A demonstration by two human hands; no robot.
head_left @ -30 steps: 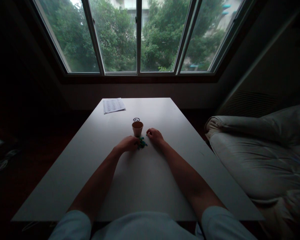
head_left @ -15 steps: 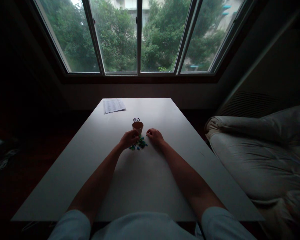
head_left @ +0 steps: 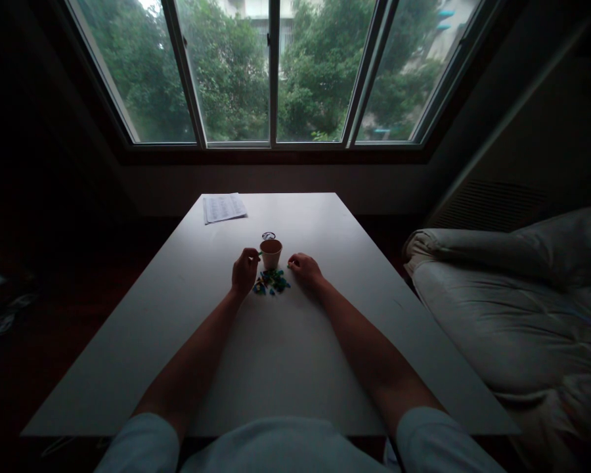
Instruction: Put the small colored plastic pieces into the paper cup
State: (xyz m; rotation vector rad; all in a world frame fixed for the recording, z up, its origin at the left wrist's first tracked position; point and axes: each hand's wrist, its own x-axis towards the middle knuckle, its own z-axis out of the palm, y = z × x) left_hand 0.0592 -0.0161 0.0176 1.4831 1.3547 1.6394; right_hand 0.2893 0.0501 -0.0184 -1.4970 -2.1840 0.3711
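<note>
A brown paper cup (head_left: pixel 271 261) stands upright on the white table (head_left: pixel 280 368), its mouth facing up. Just in front of it lies a loose heap of small blue and green pieces (head_left: pixel 276 281), too small to tell their kind. To the cup's left, my left hand (head_left: pixel 245 269) is raised in a pinch, and a small green piece (head_left: pixel 259 253) pokes out from its fingertips beside the cup's rim. My right hand (head_left: pixel 305 267) rests on the table to the right of the cup, fingers curled closed; a tiny light bit shows at their tips, too small to name.
Behind the cup lies a small dark ring-shaped thing (head_left: pixel 268 235). Printed sheets of paper (head_left: pixel 225 208) are at the table's far left corner. A light-covered sofa (head_left: pixel 477 315) stands right of the table, and a window (head_left: pixel 270 79) is beyond it.
My left hand has moved up and left from over the heap to the cup's left side, with the green piece now showing in its fingers. My right hand has stayed in place.
</note>
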